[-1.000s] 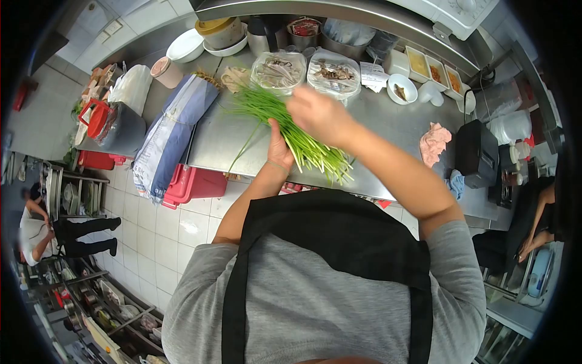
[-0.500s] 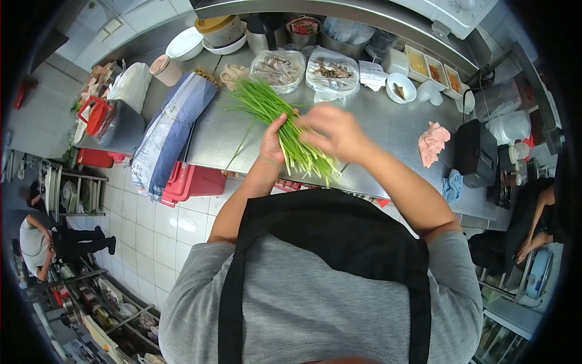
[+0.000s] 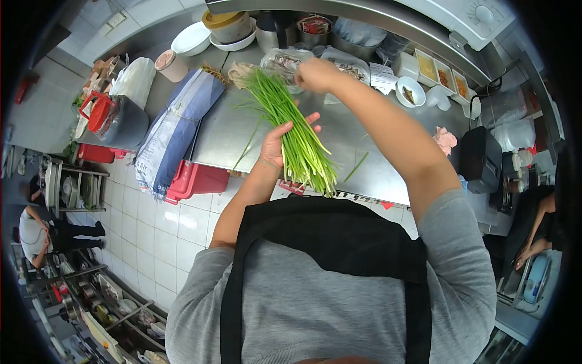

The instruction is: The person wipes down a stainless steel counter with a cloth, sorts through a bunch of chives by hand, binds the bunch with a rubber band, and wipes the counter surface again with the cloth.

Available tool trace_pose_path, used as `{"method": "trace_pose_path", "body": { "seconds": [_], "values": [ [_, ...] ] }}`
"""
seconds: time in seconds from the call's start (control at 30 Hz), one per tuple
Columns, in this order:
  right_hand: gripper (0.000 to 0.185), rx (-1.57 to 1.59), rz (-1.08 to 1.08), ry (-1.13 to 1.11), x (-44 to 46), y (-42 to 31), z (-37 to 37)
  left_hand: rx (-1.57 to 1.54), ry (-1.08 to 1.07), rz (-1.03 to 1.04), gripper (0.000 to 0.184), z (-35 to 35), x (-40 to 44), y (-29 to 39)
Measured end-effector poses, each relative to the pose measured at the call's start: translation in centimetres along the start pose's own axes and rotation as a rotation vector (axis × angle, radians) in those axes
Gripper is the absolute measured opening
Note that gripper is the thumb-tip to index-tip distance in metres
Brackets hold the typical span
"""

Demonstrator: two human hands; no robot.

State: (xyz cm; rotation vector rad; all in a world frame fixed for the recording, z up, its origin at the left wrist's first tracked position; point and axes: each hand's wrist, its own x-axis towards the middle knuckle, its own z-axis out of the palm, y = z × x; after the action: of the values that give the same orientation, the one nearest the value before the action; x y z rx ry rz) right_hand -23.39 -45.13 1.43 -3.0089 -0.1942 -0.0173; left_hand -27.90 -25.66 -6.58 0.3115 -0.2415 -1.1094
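Note:
A thick bunch of green chives (image 3: 291, 130), pale at the cut ends, lies across my left hand (image 3: 276, 144). The thumb rests on top and the fingertips stick out on the far side. My right hand (image 3: 316, 75) is off the bunch, its fingers curled closed, just above and beyond it. Whatever the right fingers hold, if anything, is hidden. Beside that hand are a bag-lined dish (image 3: 285, 60) and a second plastic-wrapped dish (image 3: 354, 68), partly covered by the hand and forearm. A loose chive stem (image 3: 356, 167) lies on the steel counter (image 3: 382, 176).
On the left lie a blue-and-white sack (image 3: 180, 121) and a dark bucket (image 3: 128, 121). Back right stand a white bowl (image 3: 410, 92) and food containers (image 3: 445, 77). A pink cloth (image 3: 445, 141) lies by a black machine (image 3: 479, 156). Another person (image 3: 45, 233) stands far left.
My right hand has left the chives and moved away toward the back dishes. The bunch now points more upright in my left hand, whose fingers are more extended.

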Motion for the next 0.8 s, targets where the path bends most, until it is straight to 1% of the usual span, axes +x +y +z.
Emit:
{"method": "trace_pose_path", "body": {
  "seconds": [0.03, 0.1, 0.17, 0.2, 0.27, 0.3, 0.33, 0.37, 0.4, 0.43, 0.47, 0.57, 0.6, 0.67, 0.7, 0.73, 0.77, 0.8],
  "values": [
    [0.015, -0.102, 0.008, 0.024, 1.4, -0.9, -0.4, 0.020, 0.006, -0.012, 0.064, 0.2, 0.0, 0.0],
    [0.016, -0.164, -0.013, 0.066, 3.5, -3.1, -1.5, 0.041, -0.011, -0.046, 0.066, 0.5, 0.1, -0.1],
    [0.034, -0.081, -0.045, 0.038, 4.1, -5.0, -2.7, 0.050, -0.059, -0.080, 0.067, 1.0, 0.7, -0.1],
    [0.040, 0.000, -0.067, 0.140, 3.8, -5.0, -2.9, 0.020, -0.018, -0.080, 0.064, 1.5, 0.9, 0.0],
    [0.055, 0.168, -0.103, 0.354, 3.0, -5.3, -3.2, -0.010, -0.028, -0.011, 0.060, 0.9, 2.1, 0.6],
    [0.056, 0.291, -0.105, 0.422, 2.1, -4.8, -3.4, -0.023, -0.034, 0.023, 0.059, 0.7, 2.7, 0.9],
    [0.057, 0.411, -0.109, 0.492, 0.8, -3.7, -3.8, -0.027, -0.028, 0.084, 0.049, 1.3, 3.1, 1.5],
    [0.059, 0.530, -0.115, 0.563, -0.7, -2.6, -4.2, -0.066, -0.027, 0.128, 0.047, 1.3, 3.6, 2.1],
    [0.052, 0.827, -0.082, 0.606, -2.7, -1.9, -4.0, -0.105, -0.026, 0.171, 0.044, 1.2, 4.3, 2.8],
    [0.050, 1.126, -0.049, 0.640, -5.1, -1.6, -3.3, -0.144, -0.025, 0.215, 0.041, 1.2, 4.7, 3.5],
    [0.053, 1.194, 0.017, 0.713, -7.9, -1.3, -2.4, -0.098, 0.017, 0.278, 0.038, 1.3, 5.2, 4.0],
    [0.066, 1.390, 0.283, 0.973, -13.6, -3.0, 2.5, -0.099, -0.005, 0.391, 0.039, 3.4, 6.2, 4.9],
    [0.068, 1.548, 0.346, 1.008, -14.5, -3.7, 3.2, -0.103, 0.006, 0.415, 0.040, 3.6, 6.7, 5.0],
    [0.071, 1.868, 0.483, 1.065, -15.1, -5.3, 4.0, -0.098, -0.093, 0.393, 0.042, 5.0, 7.2, 4.5],
    [0.072, 1.938, 0.407, 1.056, -14.8, -5.7, 3.7, -0.095, -0.140, 0.382, 0.043, 5.7, 7.3, 4.1],
    [0.074, 2.008, 0.331, 1.044, -14.5, -6.0, 3.0, -0.156, -0.245, 0.307, 0.043, 6.1, 7.5, 3.6],
    [0.075, 2.075, 0.253, 1.029, -14.1, -6.2, 2.2, -0.122, -0.273, 0.287, 0.044, 6.6, 7.8, 3.1],
    [0.079, 2.048, 0.226, 1.029, -13.9, -6.1, 1.2, -0.089, -0.302, 0.268, 0.046, 7.1, 8.0, 2.6]
  ]
}}
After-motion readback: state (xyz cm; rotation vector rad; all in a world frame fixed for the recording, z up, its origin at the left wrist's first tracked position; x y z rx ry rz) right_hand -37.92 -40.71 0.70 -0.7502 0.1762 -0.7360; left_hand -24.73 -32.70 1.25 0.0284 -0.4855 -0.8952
